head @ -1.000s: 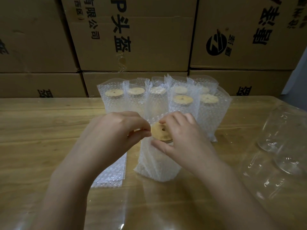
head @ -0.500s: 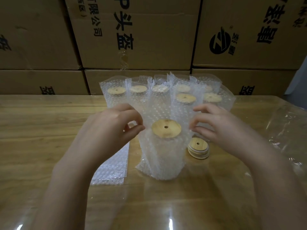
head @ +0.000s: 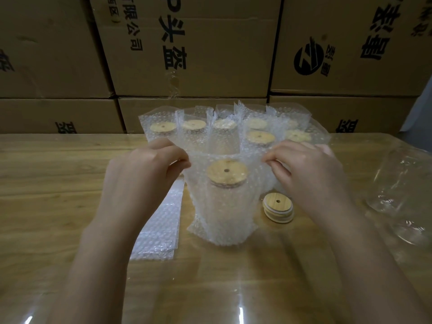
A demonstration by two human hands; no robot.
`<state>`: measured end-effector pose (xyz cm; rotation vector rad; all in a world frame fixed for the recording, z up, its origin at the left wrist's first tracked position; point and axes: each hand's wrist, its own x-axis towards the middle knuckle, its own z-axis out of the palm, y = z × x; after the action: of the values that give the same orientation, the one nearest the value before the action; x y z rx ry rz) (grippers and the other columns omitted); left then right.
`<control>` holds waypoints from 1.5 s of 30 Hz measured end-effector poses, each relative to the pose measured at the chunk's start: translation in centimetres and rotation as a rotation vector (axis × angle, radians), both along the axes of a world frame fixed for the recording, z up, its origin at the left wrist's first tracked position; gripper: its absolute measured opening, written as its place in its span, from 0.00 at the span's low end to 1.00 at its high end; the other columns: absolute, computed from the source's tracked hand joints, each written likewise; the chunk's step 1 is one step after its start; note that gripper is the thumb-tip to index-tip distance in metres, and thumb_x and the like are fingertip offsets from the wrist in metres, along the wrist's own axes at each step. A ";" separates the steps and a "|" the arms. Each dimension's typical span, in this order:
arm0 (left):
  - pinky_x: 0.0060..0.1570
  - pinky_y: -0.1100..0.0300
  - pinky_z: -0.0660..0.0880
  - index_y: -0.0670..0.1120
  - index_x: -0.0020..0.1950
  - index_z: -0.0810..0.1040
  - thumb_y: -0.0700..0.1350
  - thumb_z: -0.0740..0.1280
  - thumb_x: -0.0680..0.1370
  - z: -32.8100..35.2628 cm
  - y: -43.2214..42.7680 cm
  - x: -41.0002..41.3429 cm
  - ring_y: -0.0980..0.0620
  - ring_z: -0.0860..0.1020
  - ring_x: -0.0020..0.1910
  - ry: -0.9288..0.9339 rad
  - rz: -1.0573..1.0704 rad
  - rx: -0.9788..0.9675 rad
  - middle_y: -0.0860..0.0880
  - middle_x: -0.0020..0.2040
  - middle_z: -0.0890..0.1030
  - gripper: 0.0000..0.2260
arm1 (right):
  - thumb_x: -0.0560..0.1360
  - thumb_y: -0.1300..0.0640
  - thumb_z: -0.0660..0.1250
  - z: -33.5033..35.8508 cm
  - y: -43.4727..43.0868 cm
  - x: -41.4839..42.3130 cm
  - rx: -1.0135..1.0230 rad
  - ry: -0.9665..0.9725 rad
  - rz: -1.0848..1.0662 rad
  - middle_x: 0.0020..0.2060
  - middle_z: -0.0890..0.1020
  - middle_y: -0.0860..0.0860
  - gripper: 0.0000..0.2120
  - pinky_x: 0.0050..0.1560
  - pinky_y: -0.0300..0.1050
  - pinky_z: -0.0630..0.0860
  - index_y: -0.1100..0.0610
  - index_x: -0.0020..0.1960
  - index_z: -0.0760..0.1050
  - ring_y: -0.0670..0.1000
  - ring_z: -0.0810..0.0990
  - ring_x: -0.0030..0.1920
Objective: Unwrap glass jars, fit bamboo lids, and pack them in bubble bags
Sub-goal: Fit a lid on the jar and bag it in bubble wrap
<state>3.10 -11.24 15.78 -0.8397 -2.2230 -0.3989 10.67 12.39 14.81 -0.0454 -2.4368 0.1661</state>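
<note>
A glass jar with a round bamboo lid point(head: 226, 172) stands upright inside a bubble bag point(head: 222, 213) at the table's middle. My left hand point(head: 145, 174) pinches the bag's top edge on the left. On the right side of that same edge, my right hand point(head: 306, 174) pinches the bag. Both hands hold the bag's mouth stretched wide above the lid. A short stack of spare bamboo lids point(head: 278, 206) lies just right of the bag.
Several packed jars in bubble bags point(head: 233, 129) stand in rows behind. Flat bubble bags point(head: 161, 225) lie to the left. Clear glass jars in plastic wrap point(head: 402, 195) sit at the right. Cardboard boxes point(head: 198, 47) wall off the back of the wooden table point(head: 46, 183).
My right hand left the lid, moved right and took the bag's top edge. Both hands then spread apart, pulling the bag's mouth wide and higher around the jar.
</note>
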 end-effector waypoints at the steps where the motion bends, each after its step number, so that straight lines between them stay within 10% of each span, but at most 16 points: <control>1: 0.24 0.62 0.70 0.47 0.42 0.85 0.44 0.73 0.74 0.0 -0.1 -0.1 0.49 0.77 0.29 -0.013 -0.001 -0.013 0.54 0.40 0.83 0.03 | 0.75 0.58 0.67 -0.1 0.0 -0.1 -0.002 -0.011 0.005 0.47 0.83 0.43 0.06 0.50 0.47 0.63 0.50 0.47 0.82 0.51 0.80 0.49; 6: 0.29 0.57 0.75 0.52 0.44 0.83 0.47 0.72 0.75 -0.4 -0.5 -0.7 0.58 0.78 0.34 -0.141 -0.052 0.061 0.60 0.40 0.80 0.01 | 0.76 0.57 0.67 -0.3 0.2 -0.4 -0.142 -0.015 0.078 0.46 0.81 0.39 0.06 0.56 0.49 0.70 0.49 0.47 0.82 0.46 0.80 0.50; 12: 0.47 0.64 0.78 0.70 0.72 0.49 0.67 0.74 0.59 -2.4 -1.4 -3.4 0.67 0.78 0.51 -0.914 -0.341 0.244 0.64 0.58 0.73 0.48 | 0.74 0.60 0.70 -0.4 0.3 -0.7 -0.659 -0.026 0.254 0.38 0.83 0.40 0.09 0.48 0.37 0.77 0.46 0.42 0.82 0.39 0.81 0.43; 15: 0.57 0.67 0.74 0.74 0.68 0.49 0.67 0.78 0.54 -4.9 -0.4 -4.1 0.69 0.73 0.59 -1.191 -0.435 0.089 0.65 0.63 0.69 0.51 | 0.73 0.62 0.70 -0.6 0.2 -0.8 -0.779 -0.043 0.296 0.38 0.84 0.43 0.09 0.46 0.39 0.79 0.48 0.41 0.82 0.43 0.82 0.42; 26: 0.62 0.59 0.74 0.53 0.69 0.71 0.53 0.80 0.59 -9.8 4.2 -3.7 0.59 0.77 0.62 -1.146 -0.546 0.511 0.57 0.61 0.80 0.40 | 0.77 0.62 0.66 -4.6 -0.5 -3.7 -1.062 0.264 0.271 0.41 0.80 0.48 0.12 0.37 0.35 0.76 0.44 0.47 0.73 0.44 0.81 0.36; 34: 0.38 0.71 0.76 0.54 0.58 0.78 0.50 0.80 0.59 -9.2 4.2 -4.4 0.59 0.83 0.47 -1.111 -0.364 0.846 0.54 0.50 0.85 0.28 | 0.77 0.63 0.61 -13.0 -3.9 -4.5 -0.920 0.308 0.194 0.39 0.77 0.41 0.08 0.41 0.35 0.73 0.51 0.49 0.74 0.39 0.77 0.39; 45: 0.60 0.46 0.76 0.48 0.66 0.75 0.53 0.82 0.62 -9.0 9.5 -10.6 0.50 0.79 0.58 -1.000 -0.184 0.809 0.49 0.59 0.81 0.35 | 0.73 0.66 0.64 -14.0 -3.8 -4.4 -0.801 0.100 0.217 0.30 0.73 0.40 0.08 0.36 0.35 0.66 0.54 0.46 0.78 0.43 0.72 0.34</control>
<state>-7.48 -1.71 6.77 -0.3985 -2.4190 -1.9868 6.29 8.59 0.81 -0.1230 -2.1217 1.1939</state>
